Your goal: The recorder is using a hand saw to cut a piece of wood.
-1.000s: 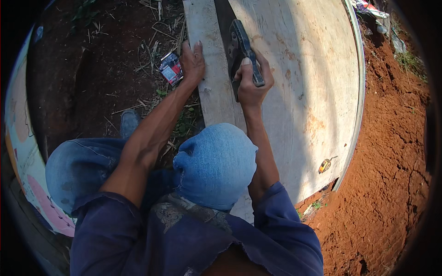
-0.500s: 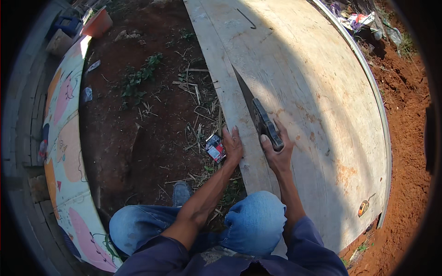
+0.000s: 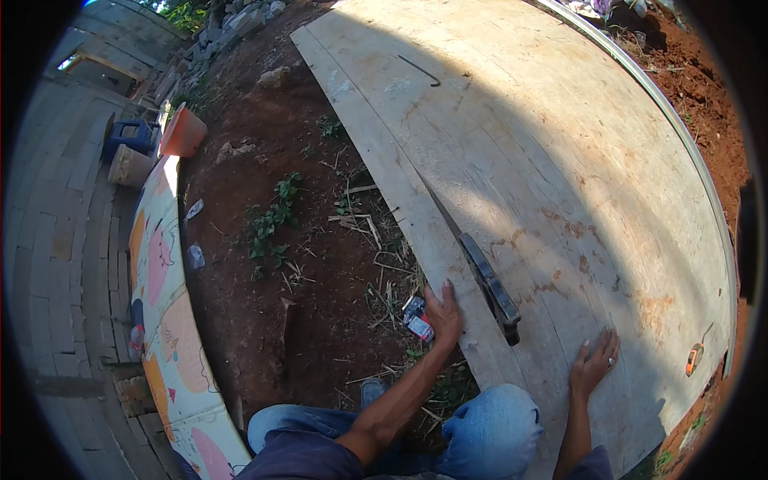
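Observation:
A handsaw (image 3: 490, 288) with a dark handle stands in a long cut in the plywood board (image 3: 552, 168), its blade sunk partly into the slit. Neither hand touches it. At the board's left edge, my left hand (image 3: 445, 314) grips the narrow strip beside the cut, thumb on top and the other fingers partly hidden at the edge. To the right of the saw handle, my right hand (image 3: 594, 365) lies on the board with its fingers stretched out and holds nothing. It wears a ring.
A tape measure (image 3: 694, 359) lies near the board's right edge. A bent metal rod (image 3: 419, 70) rests at its far end. A small coloured packet (image 3: 417, 318) is on the ground by my left hand. A patterned panel (image 3: 186, 344), an orange bucket (image 3: 183, 131) and a block wall stand left.
My right hand has let go of the saw handle and moved right onto the board. The saw stays in the cut. The whole view has shifted; my left hand remains at the board's edge.

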